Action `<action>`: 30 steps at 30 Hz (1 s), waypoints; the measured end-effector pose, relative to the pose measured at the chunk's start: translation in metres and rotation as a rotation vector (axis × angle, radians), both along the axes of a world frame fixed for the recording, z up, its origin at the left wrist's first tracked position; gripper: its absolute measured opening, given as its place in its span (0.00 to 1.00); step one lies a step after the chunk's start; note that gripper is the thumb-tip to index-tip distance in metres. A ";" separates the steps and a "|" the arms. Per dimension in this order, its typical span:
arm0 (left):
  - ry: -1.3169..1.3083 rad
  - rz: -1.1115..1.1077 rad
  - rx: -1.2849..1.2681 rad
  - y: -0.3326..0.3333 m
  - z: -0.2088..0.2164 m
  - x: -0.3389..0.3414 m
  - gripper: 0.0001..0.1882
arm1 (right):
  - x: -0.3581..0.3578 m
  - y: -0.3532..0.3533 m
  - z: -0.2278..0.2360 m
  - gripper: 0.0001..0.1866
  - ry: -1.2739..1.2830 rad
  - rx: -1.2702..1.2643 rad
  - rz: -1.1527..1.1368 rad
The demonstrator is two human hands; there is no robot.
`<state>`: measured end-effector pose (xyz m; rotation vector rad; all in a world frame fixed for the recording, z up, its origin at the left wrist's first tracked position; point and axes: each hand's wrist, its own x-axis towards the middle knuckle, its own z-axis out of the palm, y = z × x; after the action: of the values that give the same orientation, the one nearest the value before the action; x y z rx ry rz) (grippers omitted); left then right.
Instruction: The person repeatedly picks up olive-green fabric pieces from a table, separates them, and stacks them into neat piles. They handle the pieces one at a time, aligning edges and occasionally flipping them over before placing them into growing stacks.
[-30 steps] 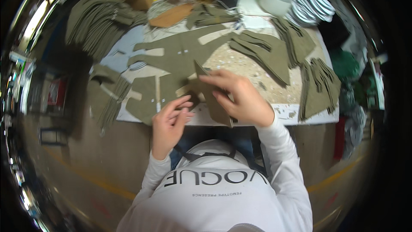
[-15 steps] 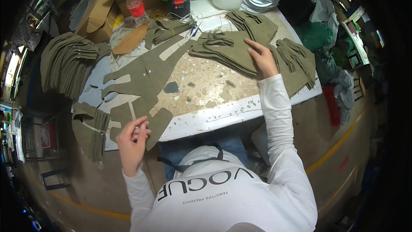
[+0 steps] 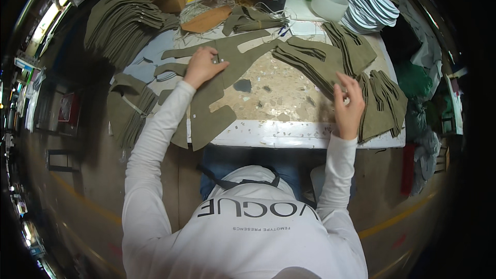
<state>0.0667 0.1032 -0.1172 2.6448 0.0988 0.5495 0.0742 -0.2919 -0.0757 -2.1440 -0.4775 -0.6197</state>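
- A flat olive-green fabric panel (image 3: 240,64) lies left of centre, long axis and notched end pointing far-right, probably spread for reach.
- The left hand (image 3: 204,67) is over its left part, thumb apart from bent fingers; contact unclear.
- The right hand (image 3: 350,104), open, seemingly unladen, is near a layered olive-green fabric stack (image 3: 312,63).

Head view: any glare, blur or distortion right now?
Head view, upper left: light strip blown out to white; head view, middle: left hand and right hand fairly crisp, no heavy motion smear; head view, outer edge: fisheye warp, dark surround, background details too small or soft to make out.
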 end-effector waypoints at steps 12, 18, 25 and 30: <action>-0.083 -0.301 -0.607 -0.088 0.095 -0.051 0.27 | -0.073 0.137 -0.011 0.37 1.307 1.257 1.157; 0.163 -0.295 -0.773 -0.115 0.102 -0.123 0.35 | -0.043 0.119 -0.007 0.48 1.255 1.862 1.208; 0.346 -0.381 -1.073 -0.153 0.036 -0.113 0.36 | -0.038 0.054 -0.025 0.41 1.030 1.803 0.857; 0.348 -0.381 -0.896 -0.159 0.032 -0.113 0.32 | -0.036 0.013 -0.034 0.37 0.927 1.767 0.761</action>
<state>-0.0465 -0.0560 -0.0856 1.7800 -0.0499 -0.0942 0.0380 -0.2790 -0.1096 -0.2909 -0.0425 0.3999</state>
